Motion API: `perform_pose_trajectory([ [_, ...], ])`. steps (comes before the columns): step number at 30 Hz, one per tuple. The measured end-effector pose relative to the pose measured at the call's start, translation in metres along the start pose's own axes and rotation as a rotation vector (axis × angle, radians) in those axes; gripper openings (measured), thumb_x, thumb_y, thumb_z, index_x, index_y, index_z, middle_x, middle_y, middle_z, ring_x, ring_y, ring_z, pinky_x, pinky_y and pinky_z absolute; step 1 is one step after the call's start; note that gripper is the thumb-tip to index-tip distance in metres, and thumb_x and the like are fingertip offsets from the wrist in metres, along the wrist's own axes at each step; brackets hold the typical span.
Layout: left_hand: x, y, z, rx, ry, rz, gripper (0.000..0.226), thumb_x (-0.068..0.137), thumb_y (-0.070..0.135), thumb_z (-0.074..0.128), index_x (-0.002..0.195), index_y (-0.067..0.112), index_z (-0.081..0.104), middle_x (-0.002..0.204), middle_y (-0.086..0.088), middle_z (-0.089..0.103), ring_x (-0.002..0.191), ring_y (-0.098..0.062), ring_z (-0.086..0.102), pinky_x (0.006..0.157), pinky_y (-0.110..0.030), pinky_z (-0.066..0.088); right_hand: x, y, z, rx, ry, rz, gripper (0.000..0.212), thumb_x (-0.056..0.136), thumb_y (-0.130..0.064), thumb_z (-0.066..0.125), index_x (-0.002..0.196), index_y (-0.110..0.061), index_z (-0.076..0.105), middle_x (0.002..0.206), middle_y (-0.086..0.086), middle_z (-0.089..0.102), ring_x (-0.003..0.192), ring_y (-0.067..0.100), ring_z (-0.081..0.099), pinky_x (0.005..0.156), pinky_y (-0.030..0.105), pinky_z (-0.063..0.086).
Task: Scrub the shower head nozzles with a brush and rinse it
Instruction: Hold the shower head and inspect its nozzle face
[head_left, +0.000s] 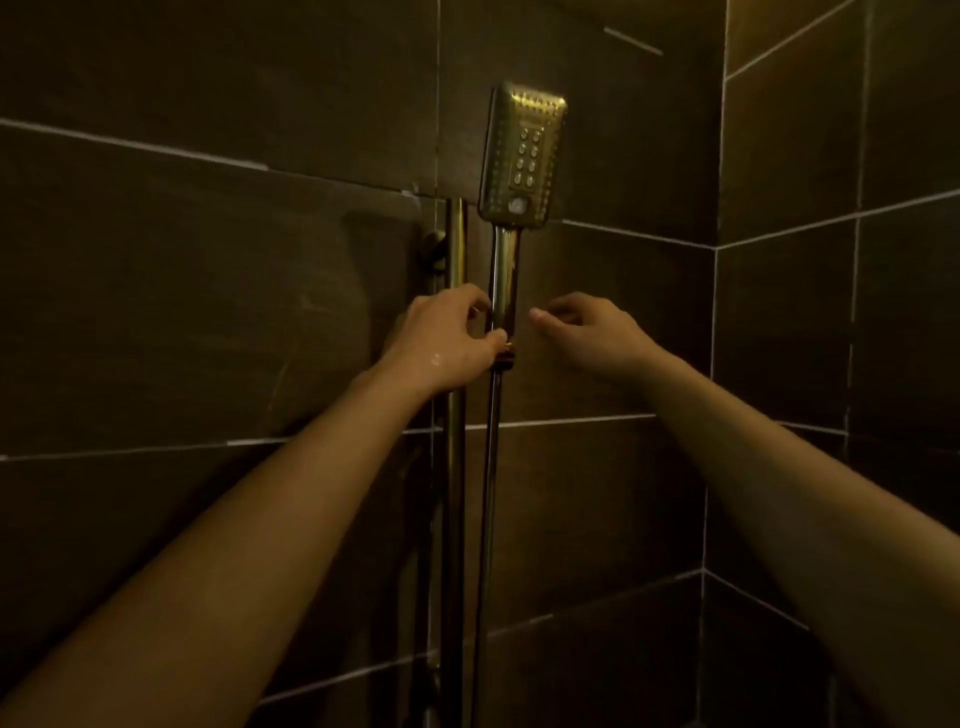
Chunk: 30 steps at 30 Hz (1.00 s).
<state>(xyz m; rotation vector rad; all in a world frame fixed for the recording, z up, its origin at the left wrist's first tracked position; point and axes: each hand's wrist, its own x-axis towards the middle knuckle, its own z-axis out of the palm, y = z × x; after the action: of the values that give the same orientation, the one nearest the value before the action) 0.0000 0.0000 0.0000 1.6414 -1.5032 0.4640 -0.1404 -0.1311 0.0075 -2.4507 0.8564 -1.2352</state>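
shower head (522, 156): docked on rail (456, 249)
left hand (447, 343): fingers (475, 304) grasp handle (505, 270), likely to unhook
right hand (587, 332): released, alongside

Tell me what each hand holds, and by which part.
The left hand grips the shower head low on its handle, just above the hose. The right hand holds nothing.

walls (182, 291): dark tiles, pale grout (130, 146) | corner (715, 364): right | light: dim, maybe warm

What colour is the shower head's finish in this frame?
Shiny metallic gold. The shower head shows it in the head view, the only one, under dim warm light.
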Motion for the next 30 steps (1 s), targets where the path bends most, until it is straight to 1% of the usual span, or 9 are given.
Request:
perform_pose_trajectory([
  [2,0.011,0.003,0.003,-0.012,-0.029,-0.06,0.051,0.091,0.037,0.064,0.138,0.026,0.047,0.131,-0.001,0.056,0.108,-0.013,0.057,0.079,-0.031,0.05,0.014,-0.006,-0.001,0.131,0.052,0.038,0.067,0.093,-0.058,0.054,0.146,-0.017,0.046,0.138,0.007,0.059,0.12,0.024,0.061,0.1,0.047,0.054],
  [5,0.022,0.009,0.01,-0.054,-0.081,-0.135,0.038,0.092,0.03,0.062,0.128,0.025,0.049,0.114,0.002,0.056,0.086,-0.019,0.069,0.065,-0.037,0.064,0.036,-0.019,-0.005,0.299,0.047,0.095,0.064,0.098,-0.051,0.053,0.149,-0.015,0.042,0.132,0.008,0.06,0.107,0.021,0.064,0.09,0.041,0.059],
  [8,0.034,0.012,0.015,-0.003,-0.089,-0.21,0.021,0.091,0.022,0.063,0.109,0.022,0.05,0.105,-0.005,0.056,0.077,-0.023,0.071,0.06,-0.042,0.064,0.053,-0.031,-0.005,0.479,0.015,0.11,0.052,0.101,-0.044,0.051,0.144,-0.015,0.048,0.123,0.006,0.063,0.1,0.019,0.066,0.089,0.04,0.059],
  [11,0.043,0.01,0.023,-0.013,-0.09,-0.265,0.023,0.09,0.016,0.064,0.11,0.018,0.051,0.106,-0.009,0.056,0.078,-0.026,0.071,0.06,-0.042,0.064,0.065,-0.036,-0.002,0.588,-0.042,0.11,0.035,0.103,-0.036,0.051,0.132,-0.017,0.057,0.119,0.004,0.068,0.107,0.021,0.067,0.091,0.041,0.057],
  [13,0.049,0.008,0.027,-0.041,-0.08,-0.275,0.026,0.088,0.013,0.065,0.111,0.016,0.052,0.108,-0.011,0.058,0.081,-0.03,0.072,0.059,-0.042,0.064,0.066,-0.04,0.001,0.669,-0.086,0.116,0.019,0.104,-0.028,0.051,0.117,-0.019,0.062,0.113,0.004,0.069,0.102,0.019,0.067,0.08,0.034,0.056],
  [21,0.059,-0.001,0.035,-0.036,-0.014,-0.277,0.032,0.086,0.016,0.071,0.113,0.022,0.053,0.107,-0.008,0.058,0.079,-0.027,0.07,0.051,-0.04,0.063,0.069,-0.043,0.004,0.771,-0.114,0.136,0.019,0.105,-0.021,0.049,0.12,-0.018,0.06,0.125,0.013,0.065,0.112,0.028,0.064,0.08,0.037,0.054],
  [24,0.064,-0.004,0.034,-0.048,-0.011,-0.273,0.033,0.084,0.016,0.072,0.112,0.023,0.056,0.109,-0.006,0.06,0.086,-0.025,0.067,0.053,-0.036,0.062,0.067,-0.046,-0.001,0.756,-0.127,0.154,0.024,0.105,-0.02,0.048,0.125,-0.012,0.059,0.124,0.016,0.065,0.109,0.029,0.066,0.072,0.035,0.054],
  [28,0.075,0.004,0.032,-0.088,0.078,-0.218,0.033,0.082,0.018,0.073,0.11,0.026,0.058,0.104,-0.005,0.065,0.095,-0.028,0.067,0.073,-0.043,0.062,0.069,-0.054,-0.014,0.799,-0.029,0.114,0.014,0.106,-0.017,0.045,0.11,-0.016,0.058,0.103,0.007,0.065,0.093,0.023,0.064,0.071,0.034,0.053],
  [30,0.083,0.017,0.03,-0.155,0.116,-0.165,0.027,0.082,0.021,0.073,0.104,0.028,0.059,0.095,-0.003,0.067,0.089,-0.028,0.07,0.072,-0.044,0.062,0.073,-0.056,-0.029,0.817,0.052,0.088,0.013,0.106,-0.017,0.045,0.105,-0.018,0.058,0.097,0.006,0.063,0.094,0.024,0.063,0.074,0.036,0.054],
])
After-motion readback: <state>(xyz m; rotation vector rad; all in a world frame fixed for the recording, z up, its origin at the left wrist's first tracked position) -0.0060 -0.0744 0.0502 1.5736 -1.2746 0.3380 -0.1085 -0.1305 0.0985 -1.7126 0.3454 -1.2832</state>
